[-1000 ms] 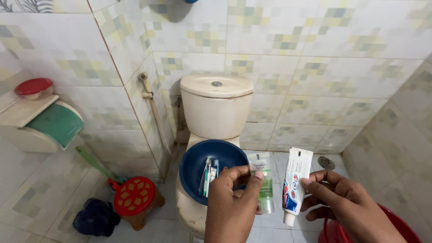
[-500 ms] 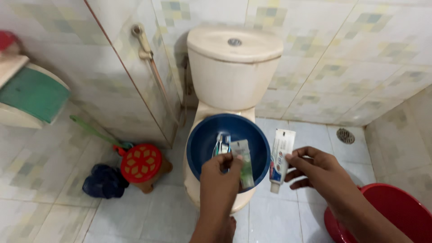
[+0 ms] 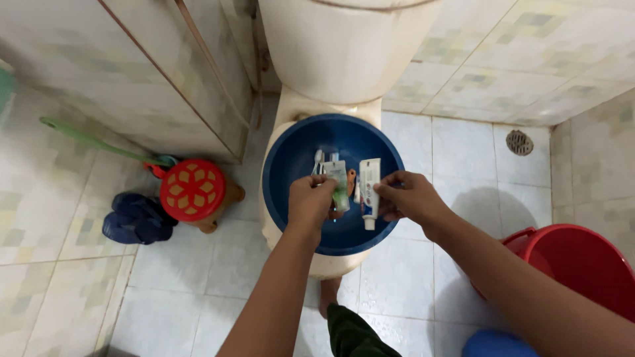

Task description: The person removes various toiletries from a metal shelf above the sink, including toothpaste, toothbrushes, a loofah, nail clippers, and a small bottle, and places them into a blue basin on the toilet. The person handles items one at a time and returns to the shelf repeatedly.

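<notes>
Left hand (image 3: 309, 198) pinches a green sachet (image 3: 339, 186), right hand (image 3: 405, 196) grips a white tube (image 3: 369, 192), both over the blue bowl (image 3: 291, 158); toothbrushes (image 3: 322, 160) at 12 o'clock half hidden

blue bowl (image 3: 291, 165) seems open above — cistern (image 3: 347, 46) blocks behind, red bucket (image 3: 575, 261) crowds the right.

A basin (image 3: 291, 165) sits on the toilet (image 3: 311, 261), bucket (image 3: 582, 264) at right.
</notes>
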